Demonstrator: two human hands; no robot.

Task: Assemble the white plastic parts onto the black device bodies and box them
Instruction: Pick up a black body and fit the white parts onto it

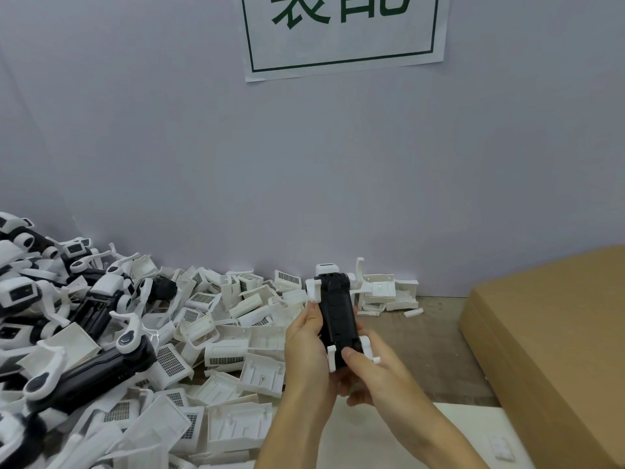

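A black device body (336,313) with white plastic arms at its corners is held upright-lengthwise above the table, near the centre of the view. My left hand (304,336) grips its left side, thumb on the edge. My right hand (363,367) holds the near end from the right, thumb pressed on the black surface beside a white arm (332,357). A heap of loose white plastic parts (230,353) covers the table to the left. Further left lie several black bodies with white arms (88,363).
A brown cardboard box (554,350) stands at the right, its flat top facing up. A grey wall (304,181) with a paper sign (341,32) closes the back. Bare wooden table (436,336) shows between my hands and the box. A white sheet (389,441) lies at the front.
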